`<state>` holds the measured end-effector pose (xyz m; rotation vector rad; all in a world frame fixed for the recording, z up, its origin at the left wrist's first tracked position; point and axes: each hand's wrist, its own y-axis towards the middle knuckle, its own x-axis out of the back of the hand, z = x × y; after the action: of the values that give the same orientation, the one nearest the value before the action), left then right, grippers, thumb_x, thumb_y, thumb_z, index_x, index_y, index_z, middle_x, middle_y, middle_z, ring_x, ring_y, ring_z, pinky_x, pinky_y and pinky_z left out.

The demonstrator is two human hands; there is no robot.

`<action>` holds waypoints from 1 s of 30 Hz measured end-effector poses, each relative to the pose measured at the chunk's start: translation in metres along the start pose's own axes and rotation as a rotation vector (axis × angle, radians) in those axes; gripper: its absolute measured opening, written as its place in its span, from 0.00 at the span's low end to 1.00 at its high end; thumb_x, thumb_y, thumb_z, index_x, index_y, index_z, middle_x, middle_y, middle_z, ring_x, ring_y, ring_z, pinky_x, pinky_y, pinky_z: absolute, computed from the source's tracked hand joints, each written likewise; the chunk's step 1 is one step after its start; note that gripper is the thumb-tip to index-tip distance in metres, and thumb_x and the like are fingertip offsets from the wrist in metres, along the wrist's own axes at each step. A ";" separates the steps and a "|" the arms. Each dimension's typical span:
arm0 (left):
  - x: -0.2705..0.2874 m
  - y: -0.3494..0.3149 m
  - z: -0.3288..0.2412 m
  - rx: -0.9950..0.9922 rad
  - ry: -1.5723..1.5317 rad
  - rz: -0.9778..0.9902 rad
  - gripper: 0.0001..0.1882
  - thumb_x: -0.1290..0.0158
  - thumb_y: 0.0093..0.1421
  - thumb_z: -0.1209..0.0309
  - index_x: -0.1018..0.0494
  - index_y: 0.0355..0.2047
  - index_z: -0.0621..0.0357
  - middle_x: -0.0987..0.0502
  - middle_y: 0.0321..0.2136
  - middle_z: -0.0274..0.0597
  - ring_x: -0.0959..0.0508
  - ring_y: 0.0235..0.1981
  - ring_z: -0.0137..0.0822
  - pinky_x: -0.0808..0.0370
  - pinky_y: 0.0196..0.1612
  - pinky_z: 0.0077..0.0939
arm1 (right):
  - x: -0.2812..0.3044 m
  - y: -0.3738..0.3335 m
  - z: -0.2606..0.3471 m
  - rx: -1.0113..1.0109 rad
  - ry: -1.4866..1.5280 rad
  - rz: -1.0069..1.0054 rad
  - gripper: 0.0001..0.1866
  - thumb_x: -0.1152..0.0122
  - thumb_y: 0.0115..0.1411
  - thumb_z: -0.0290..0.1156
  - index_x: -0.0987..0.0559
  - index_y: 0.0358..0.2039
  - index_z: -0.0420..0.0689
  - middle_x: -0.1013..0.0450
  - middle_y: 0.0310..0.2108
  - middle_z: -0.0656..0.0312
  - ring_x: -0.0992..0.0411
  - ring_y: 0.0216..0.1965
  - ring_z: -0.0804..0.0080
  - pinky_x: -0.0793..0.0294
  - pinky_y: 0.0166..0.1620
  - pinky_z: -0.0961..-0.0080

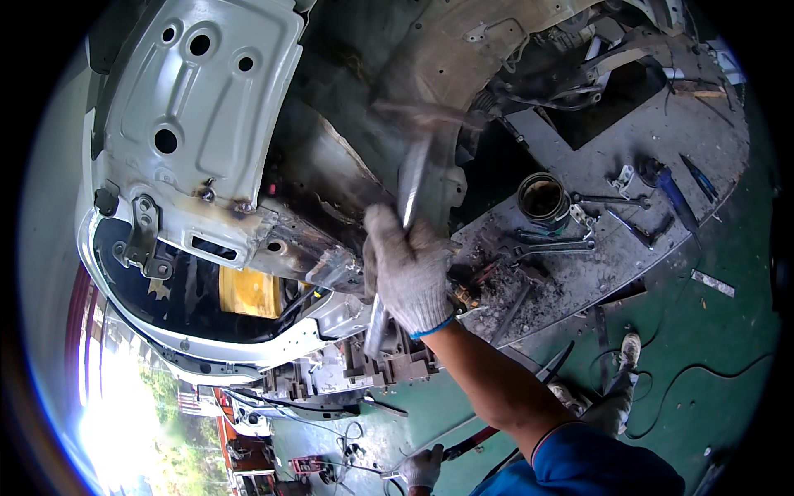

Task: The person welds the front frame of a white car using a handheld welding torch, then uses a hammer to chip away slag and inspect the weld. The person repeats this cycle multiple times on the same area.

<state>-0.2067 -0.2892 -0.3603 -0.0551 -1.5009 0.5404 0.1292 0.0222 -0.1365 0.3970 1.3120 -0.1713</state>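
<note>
My right hand [411, 269], in a pale knit glove with a blue cuff, is closed round the metal handle of a hammer [411, 186]. The hammer's head is up and smeared by motion over the vehicle's body shell [318, 157]. Just left of this hand runs a scorched, torn sheet-metal seam [318, 248], below a light grey panel [207, 99] with round holes. Low in the view, my left hand [423, 467], also gloved, is closed near a slim silver-tipped thing; what it grips cannot be made out.
On the grey metal bench [595, 273] at the right lie wrenches [612, 200], a blue grinder-like tool [670, 194], a can [542, 198] and grimy debris. A yellow block [250, 291] sits inside the body opening. Hoses and a cable [703, 372] cross the green floor near a white shoe [630, 351].
</note>
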 end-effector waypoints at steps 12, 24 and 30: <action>0.009 0.004 -0.011 0.009 0.024 0.010 0.33 0.55 0.65 0.34 0.15 0.28 0.47 0.17 0.27 0.51 0.17 0.34 0.60 0.22 0.41 0.54 | 0.030 0.002 -0.029 -0.136 -0.383 0.123 0.11 0.36 0.72 0.37 0.23 0.34 0.45 0.32 0.22 0.70 0.32 0.22 0.85 0.30 0.25 0.81; 0.018 -0.019 -0.018 0.085 -0.157 0.085 0.35 0.52 0.65 0.33 0.14 0.33 0.52 0.16 0.31 0.57 0.16 0.35 0.57 0.22 0.41 0.52 | 0.000 0.003 -0.036 0.132 -0.734 0.054 0.19 0.33 0.68 0.37 0.22 0.51 0.36 0.21 0.35 0.53 0.23 0.34 0.64 0.22 0.43 0.65; 0.025 -0.024 -0.022 0.077 -0.178 0.050 0.35 0.50 0.66 0.34 0.16 0.31 0.56 0.17 0.28 0.57 0.18 0.30 0.55 0.24 0.37 0.52 | -0.006 0.003 -0.034 0.140 -0.619 0.109 0.25 0.31 0.65 0.50 0.23 0.36 0.36 0.23 0.24 0.50 0.19 0.25 0.53 0.24 0.28 0.52</action>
<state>-0.1787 -0.2944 -0.3300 0.0160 -1.6537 0.6567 0.0979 0.0367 -0.1371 0.4858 0.6696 -0.2702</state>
